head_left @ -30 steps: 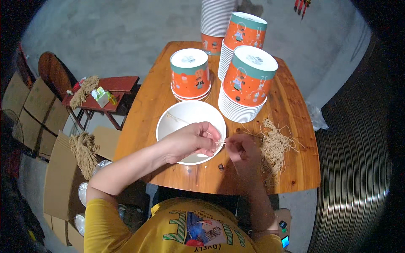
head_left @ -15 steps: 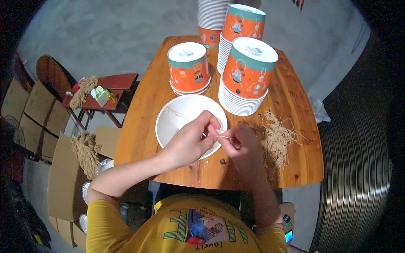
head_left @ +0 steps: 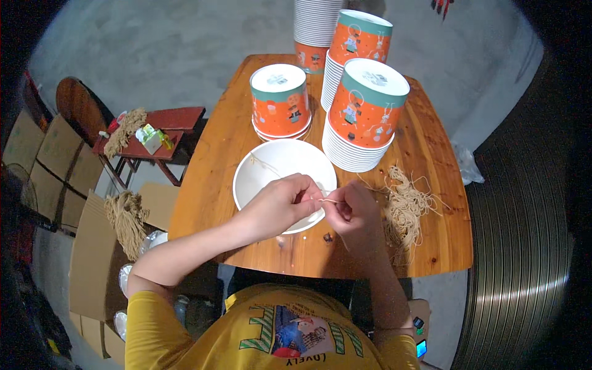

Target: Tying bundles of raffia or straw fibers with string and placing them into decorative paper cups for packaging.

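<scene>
Hands (head_left: pixel 279 206) pinch cord (head_left: pixel 329 200) over bowl (head_left: pixel 251 188) rim; room toward table (head_left: pixel 308 258) near edge.

A brown wooden table (head_left: pixel 296 256) is filling the middle of the frame. On it, a white bowl (head_left: pixel 256 185) is sitting at the center and a messy string heap (head_left: pixel 407 206) is lying to the right. Higher up, a short stack of orange paper tubs (head_left: pixel 280 114) and three taller stacks (head_left: pixel 368 111) are standing. At upper left, a red bench (head_left: pixel 185 117) is holding a string bundle (head_left: pixel 126 132) and a small box (head_left: pixel 148 140).
</scene>
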`<state>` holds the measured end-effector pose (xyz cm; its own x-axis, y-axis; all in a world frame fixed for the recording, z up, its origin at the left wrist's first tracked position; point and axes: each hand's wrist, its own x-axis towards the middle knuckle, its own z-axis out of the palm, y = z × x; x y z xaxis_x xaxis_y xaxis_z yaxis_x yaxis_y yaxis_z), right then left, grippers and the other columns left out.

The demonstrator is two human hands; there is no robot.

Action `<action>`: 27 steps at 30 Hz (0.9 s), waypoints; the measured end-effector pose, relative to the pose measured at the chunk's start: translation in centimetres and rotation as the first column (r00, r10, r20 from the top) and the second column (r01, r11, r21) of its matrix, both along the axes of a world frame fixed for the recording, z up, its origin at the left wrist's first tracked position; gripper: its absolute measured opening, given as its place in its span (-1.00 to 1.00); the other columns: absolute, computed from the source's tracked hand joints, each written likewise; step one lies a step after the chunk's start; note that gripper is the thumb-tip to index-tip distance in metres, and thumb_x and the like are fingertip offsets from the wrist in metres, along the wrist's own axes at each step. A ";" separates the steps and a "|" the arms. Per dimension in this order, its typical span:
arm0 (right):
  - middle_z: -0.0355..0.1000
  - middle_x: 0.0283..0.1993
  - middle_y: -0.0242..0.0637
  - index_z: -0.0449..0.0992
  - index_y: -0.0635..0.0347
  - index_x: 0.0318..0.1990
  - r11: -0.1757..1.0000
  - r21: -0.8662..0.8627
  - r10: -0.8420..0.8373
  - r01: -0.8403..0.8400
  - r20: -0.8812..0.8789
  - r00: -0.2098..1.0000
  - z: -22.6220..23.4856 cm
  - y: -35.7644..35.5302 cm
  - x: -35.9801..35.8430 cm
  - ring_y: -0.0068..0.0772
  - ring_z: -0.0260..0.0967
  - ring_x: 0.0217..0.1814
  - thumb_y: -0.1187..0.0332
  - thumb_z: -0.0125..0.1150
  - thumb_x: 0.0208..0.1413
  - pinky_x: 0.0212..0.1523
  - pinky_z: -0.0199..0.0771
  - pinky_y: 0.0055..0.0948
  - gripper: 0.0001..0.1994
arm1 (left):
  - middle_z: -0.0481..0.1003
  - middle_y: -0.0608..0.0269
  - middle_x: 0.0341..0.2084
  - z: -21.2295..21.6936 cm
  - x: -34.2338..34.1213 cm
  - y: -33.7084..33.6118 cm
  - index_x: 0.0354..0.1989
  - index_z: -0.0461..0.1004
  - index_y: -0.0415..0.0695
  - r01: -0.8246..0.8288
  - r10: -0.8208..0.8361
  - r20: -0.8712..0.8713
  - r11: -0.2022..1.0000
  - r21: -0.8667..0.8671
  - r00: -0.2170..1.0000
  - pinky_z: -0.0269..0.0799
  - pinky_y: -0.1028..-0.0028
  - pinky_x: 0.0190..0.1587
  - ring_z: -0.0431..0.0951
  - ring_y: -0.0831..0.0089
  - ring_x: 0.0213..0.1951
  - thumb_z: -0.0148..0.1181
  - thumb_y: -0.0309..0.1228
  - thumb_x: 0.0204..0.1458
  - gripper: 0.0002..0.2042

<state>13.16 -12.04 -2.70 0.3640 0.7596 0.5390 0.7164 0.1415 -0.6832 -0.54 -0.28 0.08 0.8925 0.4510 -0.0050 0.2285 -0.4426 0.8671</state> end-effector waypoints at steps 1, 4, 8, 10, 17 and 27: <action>0.21 -0.56 -0.39 0.39 0.25 -0.51 1.000 0.000 -0.001 0.001 0.002 1.000 -0.1 0.0 0.0 -0.63 0.14 -0.59 0.56 0.27 -0.15 -0.57 0.15 -0.60 -0.86 | 0.37 0.21 -0.56 -0.2 0.1 0.1 -0.34 0.41 -0.27 0.001 -0.001 0.002 1.000 0.000 1.000 0.34 0.47 -0.36 0.38 0.50 -0.47 0.13 -0.38 0.06 -0.82; 0.21 -0.55 -0.38 0.38 0.25 -0.51 1.000 0.017 0.001 -0.001 -0.032 0.999 -0.2 -0.1 0.0 -0.62 0.14 -0.60 0.57 0.26 -0.15 -0.58 0.14 -0.59 -0.87 | 0.38 0.26 -0.58 -0.4 0.0 0.3 -0.35 0.39 -0.26 0.007 -0.007 0.006 1.000 -0.023 1.000 0.34 0.50 -0.37 0.36 0.56 -0.48 0.13 -0.38 0.06 -0.83; 0.21 -0.54 -0.37 0.38 0.24 -0.52 1.000 0.021 -0.018 0.018 -0.018 1.000 -0.3 -0.1 0.0 -0.61 0.14 -0.61 0.58 0.26 -0.16 -0.59 0.14 -0.58 -0.87 | 0.39 0.30 -0.56 -0.5 0.2 0.4 -0.36 0.37 -0.25 0.012 -0.012 0.001 0.996 -0.089 1.000 0.34 0.51 -0.35 0.37 0.59 -0.46 0.10 -0.43 0.06 -0.87; 0.21 -0.54 -0.37 0.38 0.24 -0.52 0.999 0.044 -0.018 0.017 0.018 1.000 -0.3 -0.1 0.0 -0.60 0.14 -0.61 0.58 0.26 -0.17 -0.59 0.14 -0.58 -0.86 | 0.40 0.31 -0.55 -0.7 0.3 0.5 -0.35 0.36 -0.25 0.003 -0.004 -0.008 0.994 -0.106 1.000 0.34 0.52 -0.35 0.37 0.59 -0.46 0.09 -0.45 0.05 -0.88; 0.19 -0.54 -0.38 0.38 0.24 -0.50 1.000 0.023 -0.009 0.008 0.009 1.000 -0.4 -0.2 -0.2 -0.58 0.10 -0.62 0.58 0.26 -0.17 -0.60 0.10 -0.55 -0.86 | 0.37 0.35 -0.54 -1.8 0.4 0.6 -0.35 0.36 -0.23 -0.013 0.029 0.074 0.979 -0.201 0.997 0.33 0.54 -0.34 0.34 0.62 -0.45 0.11 -0.49 0.02 -0.90; 0.22 -0.52 -0.41 0.33 0.22 -0.50 0.998 0.019 -0.054 0.060 -0.210 0.976 -0.2 -0.7 -1.0 -0.66 0.08 -0.60 0.58 0.18 -0.07 -0.58 0.11 -0.59 -0.87 | 0.28 0.47 -0.48 -0.9 1.0 -0.3 -0.25 0.30 -0.18 0.064 0.022 0.232 0.931 -0.360 0.972 0.26 0.67 -0.27 0.27 0.70 -0.40 0.07 -0.59 0.01 -0.85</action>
<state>12.14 -12.78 -2.90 0.5128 0.7218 0.4648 0.5657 0.1232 -0.8154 0.47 -0.59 -0.78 0.8981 0.4380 0.0404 -0.0006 -0.0906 0.9959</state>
